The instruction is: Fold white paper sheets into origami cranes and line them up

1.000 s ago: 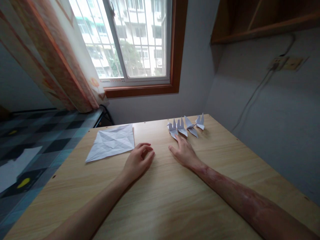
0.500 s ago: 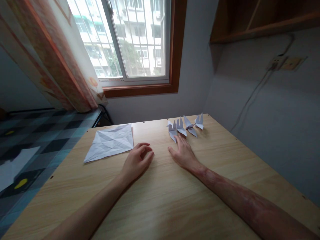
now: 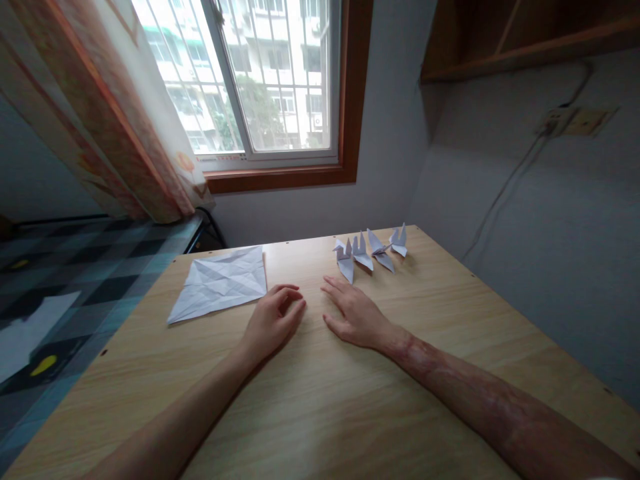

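My left hand [image 3: 276, 317] rests on the wooden table with its fingers loosely curved and a gap between thumb and forefinger; it holds nothing. Close beyond it, to the left, a creased white sheet of paper [image 3: 225, 280] lies spread flat. My right hand [image 3: 356, 312] is open, fingers apart and pointing left, with nothing in it. Just past its knuckles stand several folded white paper cranes in a row; the leftmost paper crane [image 3: 345, 261] is nearest and apart from my fingers. The rightmost paper crane [image 3: 399, 241] sits by the far corner.
The table [image 3: 310, 413] ends at a far edge below the window [image 3: 285, 87]. On the left, a checked bed cover [image 3: 120, 290] carries another white paper [image 3: 30, 333]. A cable [image 3: 505, 183] hangs down the right wall from a socket, under a wooden shelf [image 3: 540, 53].
My right hand has drawn back from the leftmost paper crane and swung left, its fingers spreading over the table. My left hand has stayed almost still.
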### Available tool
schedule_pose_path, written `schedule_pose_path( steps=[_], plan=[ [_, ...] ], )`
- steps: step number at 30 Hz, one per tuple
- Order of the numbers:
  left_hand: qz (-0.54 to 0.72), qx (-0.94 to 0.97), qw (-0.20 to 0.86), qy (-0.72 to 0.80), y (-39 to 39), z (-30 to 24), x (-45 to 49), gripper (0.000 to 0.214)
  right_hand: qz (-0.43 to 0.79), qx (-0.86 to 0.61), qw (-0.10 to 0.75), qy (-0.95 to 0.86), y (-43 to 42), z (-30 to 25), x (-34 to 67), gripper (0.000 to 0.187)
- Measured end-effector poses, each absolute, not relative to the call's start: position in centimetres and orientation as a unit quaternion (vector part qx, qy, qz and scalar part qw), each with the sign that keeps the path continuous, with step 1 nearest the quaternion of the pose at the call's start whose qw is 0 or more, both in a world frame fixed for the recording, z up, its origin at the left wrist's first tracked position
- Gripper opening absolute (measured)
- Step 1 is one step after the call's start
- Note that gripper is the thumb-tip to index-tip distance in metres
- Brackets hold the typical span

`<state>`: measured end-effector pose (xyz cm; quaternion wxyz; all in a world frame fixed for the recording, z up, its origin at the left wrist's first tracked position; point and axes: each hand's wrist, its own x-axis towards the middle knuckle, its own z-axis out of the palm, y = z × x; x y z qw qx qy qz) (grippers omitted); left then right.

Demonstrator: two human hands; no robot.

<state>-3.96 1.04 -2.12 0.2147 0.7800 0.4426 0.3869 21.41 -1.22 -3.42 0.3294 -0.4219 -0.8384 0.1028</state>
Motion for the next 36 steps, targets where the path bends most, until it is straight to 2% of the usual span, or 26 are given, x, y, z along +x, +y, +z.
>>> schedule_pose_path(
  steps=[4,10,13,15,18,21,24,28,36],
  plan=[
    [0.387,0.779,0.215,0.443,1.1,-2.2,-4.1,0.022,0.100,-0.403,0.273,-0.868,-1.4,-3.1,21.3,0.055],
    [0.392,0.775,0.223,0.443,1.0,-2.0,-4.0,0.023,0.098,-0.400,0.273,-0.869,-1.2,-3.1,21.3,0.055],
    [0.372,0.788,0.180,0.457,1.7,-0.9,-4.9,0.028,0.105,-0.402,0.275,-0.867,-1.3,-3.0,21.3,0.054],
    [0.322,0.822,0.124,0.452,2.9,0.2,-6.6,0.044,0.104,-0.404,0.272,-0.867,-1.3,-3.0,21.4,0.054],
    [0.229,0.860,0.038,0.454,5.2,1.5,-10.8,0.081,0.101,-0.404,0.272,-0.867,-1.2,-3.1,21.5,0.053],
    [0.161,0.842,0.028,0.514,7.1,1.9,-15.5,0.097,0.103,-0.399,0.275,-0.869,-1.1,-3.3,21.5,0.053],
    [0.123,0.838,0.062,0.528,7.7,1.6,-18.5,0.083,0.104,-0.396,0.278,-0.869,-1.0,-3.3,21.5,0.053],
    [0.135,0.840,0.036,0.524,7.1,1.4,-19.6,0.062,0.104,-0.398,0.278,-0.868,-1.0,-3.2,21.4,0.052],
    [0.102,0.849,0.070,0.514,6.8,2.5,-20.2,0.060,0.106,-0.397,0.287,-0.865,-1.0,-3.3,21.5,0.053]
  ],
)
